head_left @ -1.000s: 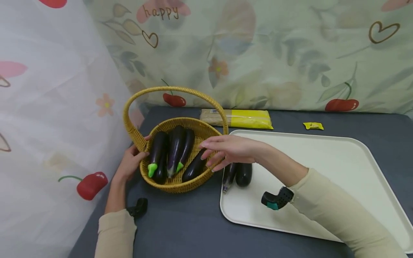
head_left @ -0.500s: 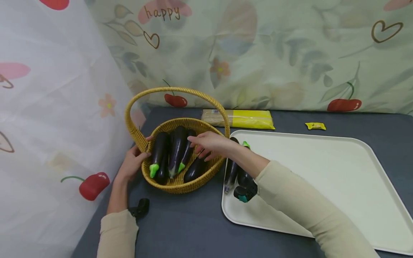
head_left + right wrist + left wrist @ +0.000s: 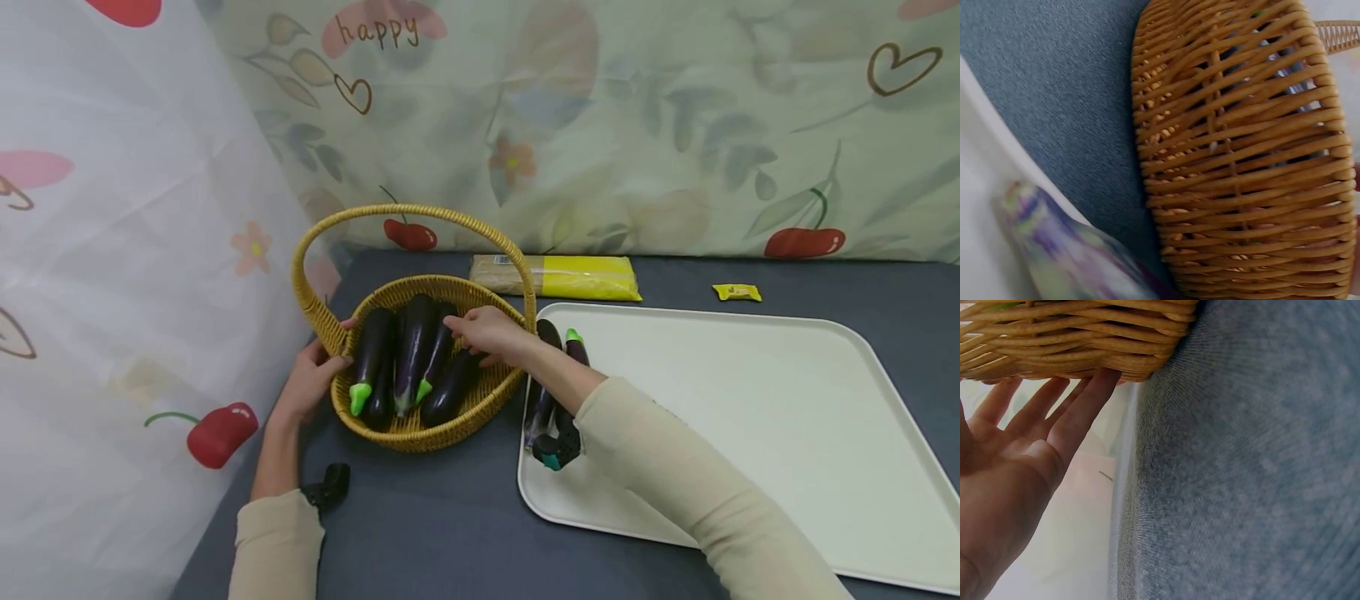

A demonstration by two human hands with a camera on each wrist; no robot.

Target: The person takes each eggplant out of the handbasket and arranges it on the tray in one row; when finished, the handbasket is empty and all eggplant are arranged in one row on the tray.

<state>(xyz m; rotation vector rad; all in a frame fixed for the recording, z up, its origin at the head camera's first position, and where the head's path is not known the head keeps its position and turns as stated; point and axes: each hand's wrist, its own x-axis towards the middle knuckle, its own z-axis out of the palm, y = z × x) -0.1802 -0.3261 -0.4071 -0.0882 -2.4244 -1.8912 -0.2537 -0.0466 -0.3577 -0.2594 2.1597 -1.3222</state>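
Observation:
A wicker basket point(image 3: 427, 437) with a tall arched handle point(image 3: 405, 208) holds several dark eggplants. My left hand point(image 3: 303, 383) grips its left rim beside the foot of the handle, thumb on top; in the left wrist view its fingertips press the woven side. Inside the basket, my right hand point(image 3: 491, 333) reaches under the handle from the right. Its fingertips overlap a slim eggplant point(image 3: 437, 354), and its lower fingers lie at the upper end of the rightmost eggplant point(image 3: 450, 392). I cannot tell whether they hold it. Two eggplants point(image 3: 576, 350) lie on the tray under my right forearm.
The large white tray point(image 3: 735, 433) lies right of the basket. Behind stand a long clear-and-yellow packet point(image 3: 585, 277) and a small yellow wrapped piece point(image 3: 737, 292). A patterned cloth wall point(image 3: 615, 125) borders the back, another the left.
My right hand has moved left, from the basket's right rim into the basket over the eggplants. The rightmost eggplant has shifted slightly left. My left hand stays at the rim.

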